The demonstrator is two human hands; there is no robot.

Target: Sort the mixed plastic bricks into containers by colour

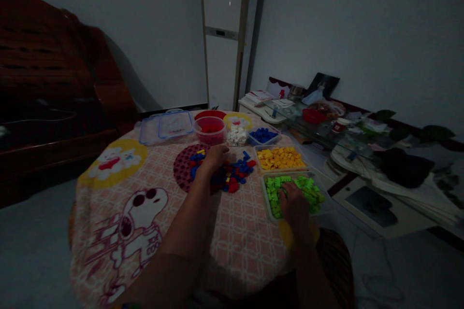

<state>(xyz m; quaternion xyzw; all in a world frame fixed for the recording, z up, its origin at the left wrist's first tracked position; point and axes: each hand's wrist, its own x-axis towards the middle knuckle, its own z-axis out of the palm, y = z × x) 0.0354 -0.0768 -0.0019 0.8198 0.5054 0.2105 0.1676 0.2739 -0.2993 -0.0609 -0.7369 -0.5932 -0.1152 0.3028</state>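
Note:
My left hand (216,158) is over a pile of mixed red, blue and yellow bricks (237,174), its fingers bent down and dim, so what they hold cannot be made out. The pile lies partly on a dark red dotted round mat (183,168). My right hand (293,200) reaches into a clear tub of green bricks (311,193), fingers curled at the bricks; whether one is gripped is too dark to tell. Just behind that tub stands a tub of yellow bricks (281,158).
Farther back are a tub of blue bricks (263,135), white bricks (237,136), a round tub with red contents (209,130) and clear lids (166,126). A cluttered glass side table (319,130) stands right, a wooden bench (47,67) left.

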